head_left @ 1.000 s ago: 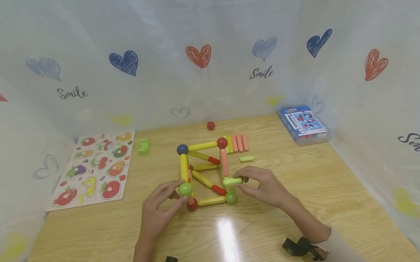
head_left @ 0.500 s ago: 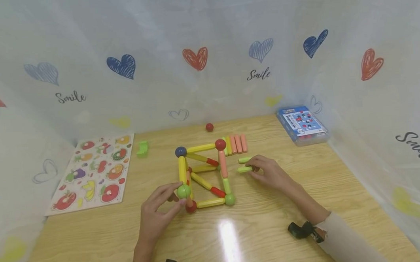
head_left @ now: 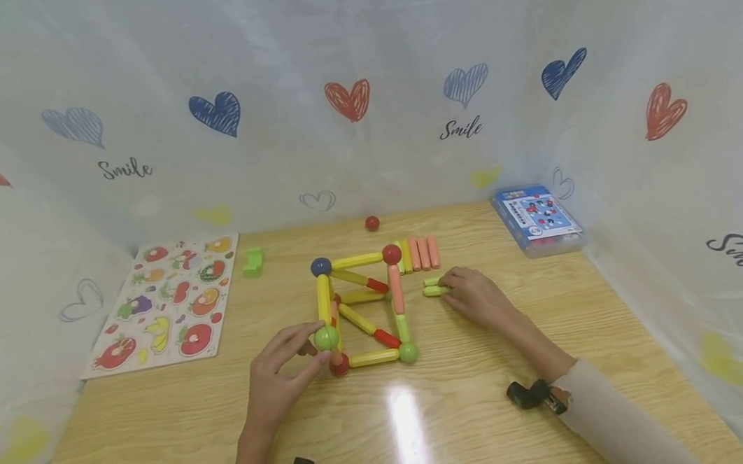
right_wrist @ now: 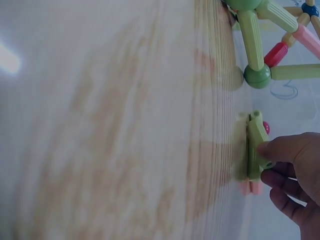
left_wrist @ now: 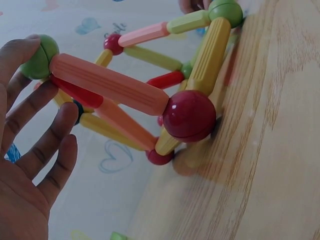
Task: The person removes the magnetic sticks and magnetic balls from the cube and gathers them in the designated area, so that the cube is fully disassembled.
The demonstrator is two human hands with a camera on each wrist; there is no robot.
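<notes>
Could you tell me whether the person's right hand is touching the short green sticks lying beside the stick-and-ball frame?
Touching. In the right wrist view the right hand's fingertips press on the short green sticks lying on the table.

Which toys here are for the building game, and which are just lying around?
In use:
frame of coloured sticks and balls
green ball held by the left hand
two short green sticks at the right hand

Lying about:
fruit puzzle board
blue-lidded box
loose red ball
</notes>
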